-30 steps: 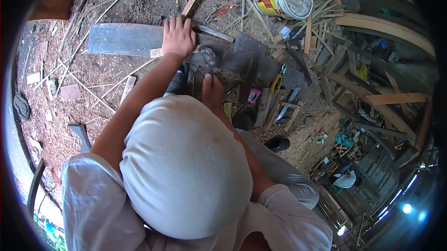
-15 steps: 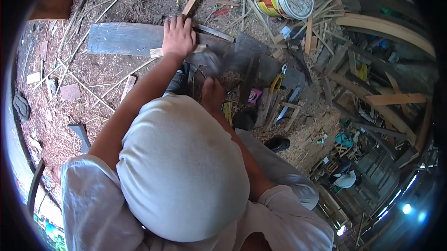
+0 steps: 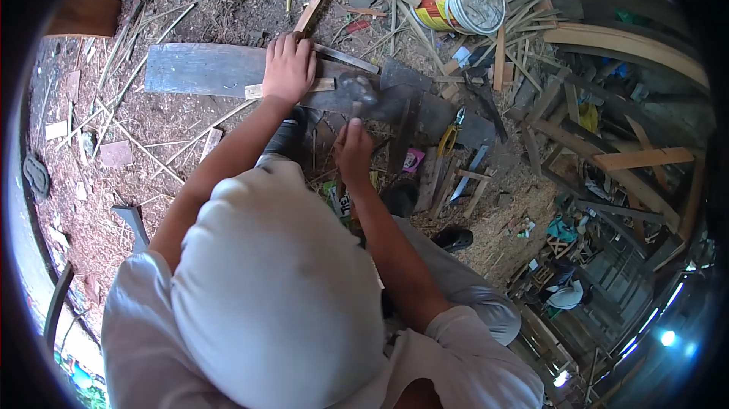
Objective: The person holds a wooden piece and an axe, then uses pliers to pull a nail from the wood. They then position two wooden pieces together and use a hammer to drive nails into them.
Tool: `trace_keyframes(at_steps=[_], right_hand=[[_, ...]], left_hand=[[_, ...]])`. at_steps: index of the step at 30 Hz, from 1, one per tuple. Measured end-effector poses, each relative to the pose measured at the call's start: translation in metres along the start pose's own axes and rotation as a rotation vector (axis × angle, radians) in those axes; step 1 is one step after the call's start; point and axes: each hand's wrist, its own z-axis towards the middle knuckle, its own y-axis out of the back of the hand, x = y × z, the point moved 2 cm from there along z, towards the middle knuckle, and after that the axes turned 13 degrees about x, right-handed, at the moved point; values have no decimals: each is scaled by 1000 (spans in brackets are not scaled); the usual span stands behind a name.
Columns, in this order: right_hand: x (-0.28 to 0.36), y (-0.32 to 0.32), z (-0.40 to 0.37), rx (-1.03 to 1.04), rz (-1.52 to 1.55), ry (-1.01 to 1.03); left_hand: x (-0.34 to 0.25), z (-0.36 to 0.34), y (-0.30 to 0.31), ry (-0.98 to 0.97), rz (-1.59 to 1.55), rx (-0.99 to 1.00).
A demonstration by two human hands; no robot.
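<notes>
Only one view is on hand, from the head camera. The paint can (image 3: pixel 459 0) lying on its side at the top has an orange and yellow label, but the print is too small to read. A green and white packet (image 3: pixel 339 200) beside the right forearm bears dark letters that I cannot make out. A small pink packet (image 3: pixel 414 159) lies among the scraps, and its writing is also illegible.

The left hand (image 3: pixel 288 67) reaches forward on a straight arm and lies palm down, fingers stretched and close together. It presses a light wooden strip (image 3: pixel 254 91) onto a dark plank (image 3: pixel 190 67) that lies flat on the littered ground. The right hand (image 3: pixel 353 147) is drawn nearer the body, its fingers curled tight around the handle of a hammer (image 3: pixel 357 91). The hammer's head is blurred, over the plank and just beside the strip's right end.

Yellow-handled pliers (image 3: pixel 448 138) lie to the right of the hammer among offcuts, sticks and shavings. A black shoe (image 3: pixel 454 236) shows lower right, and curved wooden pieces (image 3: pixel 607 41) lie further off, upper right. The person's own head and shoulders hide the ground nearest the body.
</notes>
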Motion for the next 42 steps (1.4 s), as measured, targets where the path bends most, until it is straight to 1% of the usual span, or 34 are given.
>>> trace_keyframes(at_steps=[1, 2, 4, 5, 6, 8, 10, 12, 15, 19, 21, 25, 27, 30, 32, 34, 36, 38, 39, 40, 42], right_hand=[[4, 4, 0, -6, 11, 3], [8, 11, -2, -27, 8, 14], [6, 25, -10, -60, 7, 14], [6, 32, -9, -75, -1, 22], [5, 36, -6, -85, -10, 33], [3, 41, -6, -107, 3, 12], [4, 40, -12, -132, 17, -19], [4, 38, -16, -169, 68, -72], [1, 35, -17, -163, 96, -118], [-3, 33, -16, -114, 89, -98], [-4, 28, -12, -91, 81, -89], [0, 21, -12, -84, 121, -92], [0, 21, -16, -77, 126, -74], [-4, 26, -18, -72, 131, -77], [-2, 29, -21, -81, 146, -82], [-3, 31, -18, -72, 167, -83], [-6, 33, -17, -149, 178, -114], [-5, 34, -17, -122, 188, -102], [-3, 35, -18, -107, 188, -88], [0, 37, -19, -95, 187, -71], [4, 37, -19, -108, 188, -89]], left_hand=[[1, -5, 8, -97, -47, -92], [1, -14, 12, -112, -47, -84], [-6, -39, 26, -211, -46, 37], [-4, -48, 22, -266, -30, 43], [1, -53, 15, -267, -27, 37], [8, -61, 0, -285, -22, 158], [6, -58, 5, -293, 18, 165], [6, -56, 5, -314, 92, 213], [3, -54, 2, -318, 106, 185], [-6, -64, 2, -284, 122, 181], [-11, -67, 3, -233, 50, 171], [-7, -61, 8, -238, 75, 197], [0, -50, 13, -353, 188, 132], [3, -41, 13, -389, 153, 161], [-7, -53, 7, -360, 134, 142], [-15, -67, -2, -195, -7, 167], [-12, -67, 0, -170, -16, 199], [-7, -63, -2, -219, -114, 214], [-5, -61, -2, -160, -165, 251], [-2, -58, -4, -163, -163, 251], [-1, -49, -4, -197, -64, 463]])
